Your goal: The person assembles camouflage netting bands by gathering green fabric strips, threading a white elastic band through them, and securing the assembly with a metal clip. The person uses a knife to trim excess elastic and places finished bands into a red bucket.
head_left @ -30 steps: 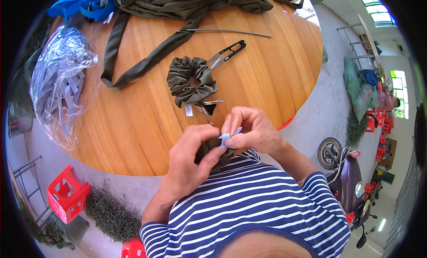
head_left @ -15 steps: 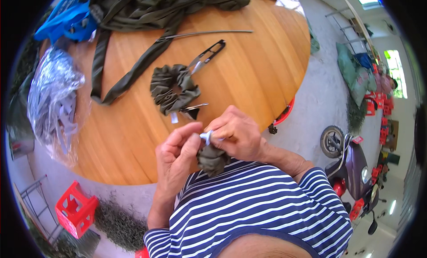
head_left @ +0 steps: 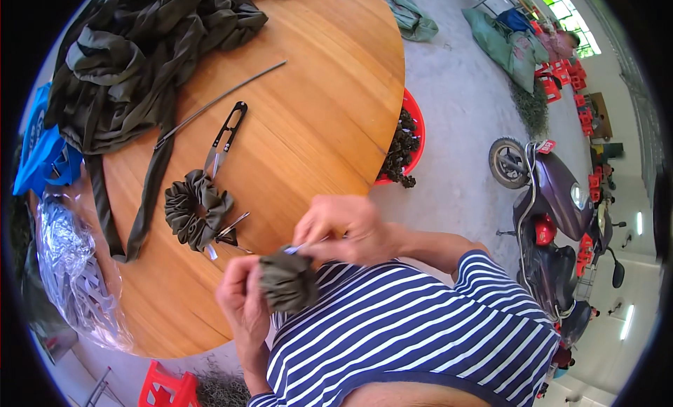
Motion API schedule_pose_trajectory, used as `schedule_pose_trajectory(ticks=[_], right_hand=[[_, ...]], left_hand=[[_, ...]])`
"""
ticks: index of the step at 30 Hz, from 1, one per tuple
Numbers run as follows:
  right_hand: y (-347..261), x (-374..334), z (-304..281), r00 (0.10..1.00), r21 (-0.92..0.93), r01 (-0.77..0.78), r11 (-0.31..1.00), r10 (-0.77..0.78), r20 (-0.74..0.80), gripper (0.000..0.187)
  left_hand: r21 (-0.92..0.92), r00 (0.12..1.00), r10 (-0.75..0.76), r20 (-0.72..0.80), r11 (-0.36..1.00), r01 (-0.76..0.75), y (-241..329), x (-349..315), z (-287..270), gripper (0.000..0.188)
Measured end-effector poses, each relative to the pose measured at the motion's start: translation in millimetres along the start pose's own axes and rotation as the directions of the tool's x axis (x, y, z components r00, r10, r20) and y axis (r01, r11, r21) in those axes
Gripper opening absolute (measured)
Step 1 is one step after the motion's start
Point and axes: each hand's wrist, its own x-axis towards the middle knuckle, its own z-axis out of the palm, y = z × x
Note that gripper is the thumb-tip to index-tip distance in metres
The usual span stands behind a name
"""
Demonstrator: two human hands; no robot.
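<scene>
Moved off elastic (head_left: pixel 292 250), L hand (head_left: pixel 242 295) grips scrunchie (head_left: pixel 289 284), R hand (head_left: pixel 350 228) pinches elastic nr table edge (head_left: pixel 374 167), room ahead.

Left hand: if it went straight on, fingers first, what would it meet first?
Likely the small black-and-metal tool beside the scrunchie on the table, though the left hand may pass above; depth is unclear.

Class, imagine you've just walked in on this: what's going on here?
A person in a striped top sits or stands at a round wooden table. Their left hand holds a gathered dark green fabric piece, while the right hand, blurred, pinches at a pale strip on its upper edge. On the tabletop lie a dark green scrunchie, black-handled snips and piled fabric.
</scene>
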Motion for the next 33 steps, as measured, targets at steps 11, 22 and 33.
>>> schedule_pose_trajectory(ticks=[11,22,33], right_hand=[[102,-87,-211,0.576,-0.272,-0.457,0.847,0.049,-0.816,0.011],[64,16,-173,0.533,-0.482,-0.184,0.857,-0.325,-0.781,0.021],[4,59,46,0.944,-0.703,0.325,0.633,-0.26,0.203,0.066]], left_hand=[[-0.122,0.997,-0.059,-0.054,0.991,0.052,19,-1,-11,0.016],[0.392,0.798,0.357,-0.485,0.905,-0.166,-14,-16,-39,0.009],[0.881,0.633,0.656,0.412,-0.108,-0.461,8,27,-73,0.034]])
